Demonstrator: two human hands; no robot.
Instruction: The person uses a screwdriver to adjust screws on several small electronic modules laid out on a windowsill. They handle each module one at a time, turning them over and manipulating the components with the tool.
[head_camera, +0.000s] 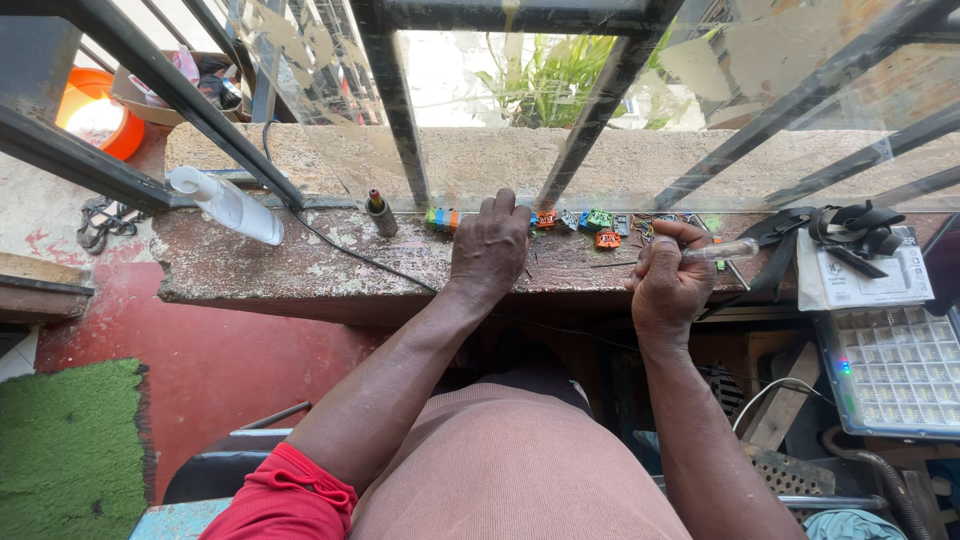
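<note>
The left hand lies palm-down on the worn concrete window ledge, fingers curled over small coloured plastic connectors. Just beside these, the right hand is clenched around a clear-handled screwdriver.

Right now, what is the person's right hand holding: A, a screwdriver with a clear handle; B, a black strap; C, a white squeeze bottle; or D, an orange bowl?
A: the right hand is closed around a screwdriver with a clear handle over the concrete ledge, while the white squeeze bottle lies untouched far to the left and the left hand rests by the small coloured connectors.
</note>
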